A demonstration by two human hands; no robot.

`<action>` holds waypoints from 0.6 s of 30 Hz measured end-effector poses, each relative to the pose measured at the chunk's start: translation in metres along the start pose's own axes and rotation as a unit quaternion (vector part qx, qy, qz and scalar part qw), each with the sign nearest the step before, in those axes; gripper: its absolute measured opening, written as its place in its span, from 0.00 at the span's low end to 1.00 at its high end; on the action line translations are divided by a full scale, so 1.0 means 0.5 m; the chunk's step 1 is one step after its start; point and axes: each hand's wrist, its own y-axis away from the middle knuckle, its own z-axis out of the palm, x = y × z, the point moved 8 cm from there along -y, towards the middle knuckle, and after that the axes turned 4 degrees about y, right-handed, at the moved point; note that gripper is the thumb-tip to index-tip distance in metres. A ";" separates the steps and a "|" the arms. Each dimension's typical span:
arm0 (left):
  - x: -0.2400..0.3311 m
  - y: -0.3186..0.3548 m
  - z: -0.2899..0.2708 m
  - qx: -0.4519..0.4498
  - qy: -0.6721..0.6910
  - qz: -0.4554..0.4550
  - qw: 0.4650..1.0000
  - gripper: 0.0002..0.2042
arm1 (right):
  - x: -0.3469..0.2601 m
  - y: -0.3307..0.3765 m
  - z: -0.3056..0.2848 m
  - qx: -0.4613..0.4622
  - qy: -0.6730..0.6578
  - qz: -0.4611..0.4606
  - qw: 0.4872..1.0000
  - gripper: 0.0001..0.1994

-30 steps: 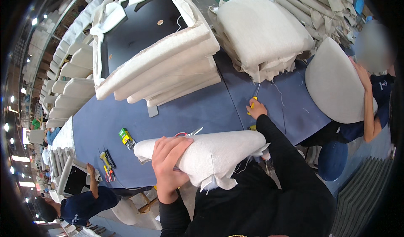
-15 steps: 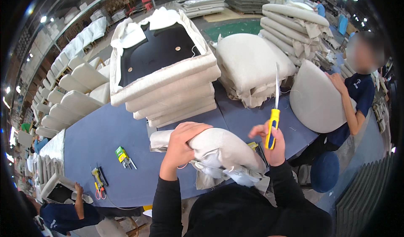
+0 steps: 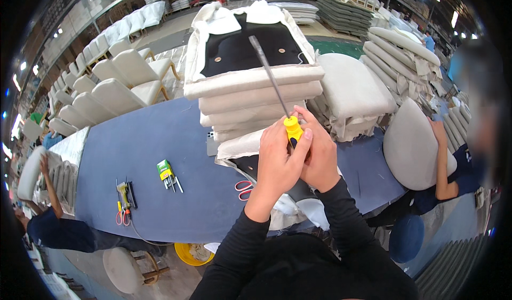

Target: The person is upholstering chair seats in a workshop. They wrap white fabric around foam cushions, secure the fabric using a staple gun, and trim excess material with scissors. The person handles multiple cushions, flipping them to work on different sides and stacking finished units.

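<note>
Tool: long screwdriver with a yellow plastic handle and a thin grey metal shaft [image 3: 277, 95], held in the air in front of the person, above the near edge of the blue cloth-covered surface [image 3: 144, 156].
Left hand [image 3: 277, 164]: fingers clenched around the lower part of the yellow handle from the left.
Right hand [image 3: 320, 161]: fingers wrapped over the same handle from the right, touching the left hand; both hands are grasping the screwdriver.
Handling, judged: light and rigid. The shaft is slender and smooth, so it offers poor purchase and could flex under side load. The handle is thick and is the correct place to take hold; it is almost fully covered by the two hands.
Long axis: runs along the shaft, from the handle at the hands up and away to the tip.
Pointing: tip leans up and to the left in the head view, toward the stack of beige upholstered seat cushions [image 3: 256, 95] with a black underside panel on top. Whether the tip touches the stack cannot be told.
Below the hands: a partly covered cushion with loose white fabric [image 3: 288, 209], resting on the surface edge.
Nearby: red-handled scissors [image 3: 244, 188] just left of that cushion; a small green and yellow box [image 3: 165, 169] well apart to the left.
Other people: a person at right holds a rounded grey seat pad [image 3: 410, 145].
</note>
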 end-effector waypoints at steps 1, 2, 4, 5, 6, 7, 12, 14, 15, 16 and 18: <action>-0.011 0.006 -0.021 0.032 0.058 -0.010 0.998 0.25 | -0.001 -0.004 0.009 0.003 -0.014 -0.013 1.000 0.32; -0.022 0.016 -0.041 0.063 0.117 -0.018 0.991 0.23 | -0.006 -0.005 0.010 -0.001 -0.049 0.000 0.999 0.33; -0.035 0.039 -0.084 0.116 0.224 -0.034 0.967 0.20 | -0.018 -0.013 0.000 -0.007 -0.119 0.027 0.993 0.36; -0.040 0.056 -0.109 0.134 0.275 -0.045 0.951 0.19 | 0.001 -0.012 0.001 -0.013 -0.190 0.041 0.981 0.37; -0.051 0.076 -0.123 0.146 0.327 -0.058 0.932 0.18 | 0.034 -0.006 0.003 -0.009 -0.209 0.099 0.973 0.36; -0.062 0.102 -0.133 0.136 0.354 -0.077 0.922 0.17 | 0.058 -0.005 0.009 -0.007 -0.233 0.151 0.961 0.35; -0.117 0.231 -0.136 0.079 0.214 -0.125 0.966 0.18 | 0.082 -0.019 0.023 -0.100 -0.093 0.207 0.969 0.25; -0.145 0.269 -0.111 0.050 0.186 -0.157 0.969 0.19 | 0.095 -0.023 0.023 -0.086 -0.119 0.194 0.970 0.23; -0.156 0.285 -0.100 0.033 0.194 -0.183 0.963 0.20 | 0.100 -0.025 0.022 -0.079 -0.132 0.186 0.970 0.22; -0.169 0.297 -0.088 0.017 0.202 -0.209 0.957 0.20 | 0.103 -0.026 0.022 -0.082 -0.139 0.181 0.970 0.23; -0.160 0.294 -0.085 0.041 0.164 -0.148 0.974 0.19 | 0.111 -0.028 0.022 -0.085 -0.155 0.173 0.969 0.23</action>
